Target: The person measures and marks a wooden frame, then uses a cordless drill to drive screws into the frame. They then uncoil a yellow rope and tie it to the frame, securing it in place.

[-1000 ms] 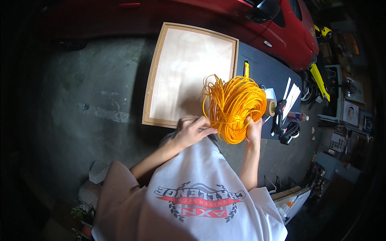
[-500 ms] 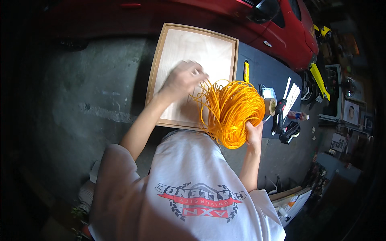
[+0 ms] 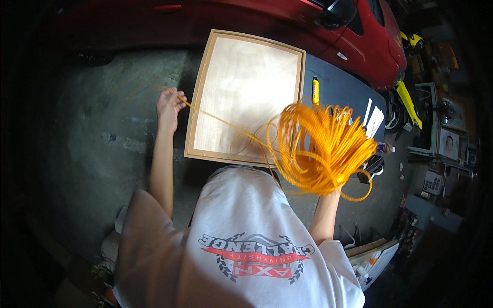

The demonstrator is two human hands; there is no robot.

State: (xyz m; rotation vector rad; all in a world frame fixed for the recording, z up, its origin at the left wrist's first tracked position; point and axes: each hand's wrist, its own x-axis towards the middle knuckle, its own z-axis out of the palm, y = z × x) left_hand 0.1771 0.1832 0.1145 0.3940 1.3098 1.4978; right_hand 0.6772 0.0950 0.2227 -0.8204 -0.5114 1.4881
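Note:
A big coil of orange cord (image 3: 323,149) hangs over the right edge of a light wooden framed board (image 3: 241,66). My right hand (image 3: 333,192) grips the coil from below and is mostly hidden by its loops. My left hand (image 3: 169,105) is stretched out left of the board, above the concrete floor, pinching the cord's free end. One strand runs from that hand across the board's lower part back to the coil.
The board lies on a dark table (image 3: 339,84) with a yellow utility knife (image 3: 315,91) and white strips (image 3: 374,119). A red car (image 3: 308,25) stands just behind. Cluttered shelves and boxes (image 3: 436,149) fill the right side; grey concrete floor (image 3: 92,128) lies left.
My left hand left the coil and pulled one strand out to the left, past the board's edge. The coil in my right hand shifted slightly right.

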